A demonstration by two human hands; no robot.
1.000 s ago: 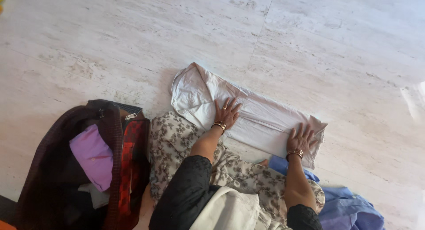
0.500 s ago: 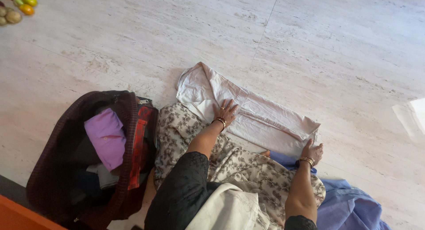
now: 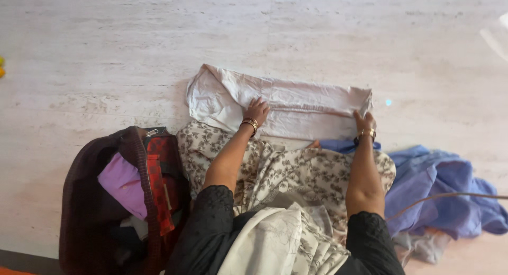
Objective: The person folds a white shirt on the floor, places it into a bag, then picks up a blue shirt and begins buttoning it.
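While a person kneels on a pale marble floor [image 3: 106,52], both bare hands work a folded white garment [image 3: 296,108] laid out flat just ahead of the knees. The left hand [image 3: 257,110], wearing bangles at the wrist, rests palm down with fingers spread on the left half of the cloth, gripping nothing. The right hand [image 3: 364,121], also bangled, pinches the garment's right end, where a corner of the cloth stands up slightly off the floor. The white garment lies lengthwise across the view, its left end flaring into a loose, rumpled flap. Its near edge touches the person's floral-print dress [image 3: 296,174], which spreads over the lap between the two arms; black sleeves [image 3: 211,222] cover the upper arms. A blue garment [image 3: 444,190] lies crumpled on the floor just to the right of the lap, part of it reaching under the right wrist. To the left, an open dark maroon bag [image 3: 84,201] with a red patterned lining sits beside the person, with a lilac cloth [image 3: 124,182] lying inside it. A thin cord [image 3: 450,196] crosses over the blue garment.
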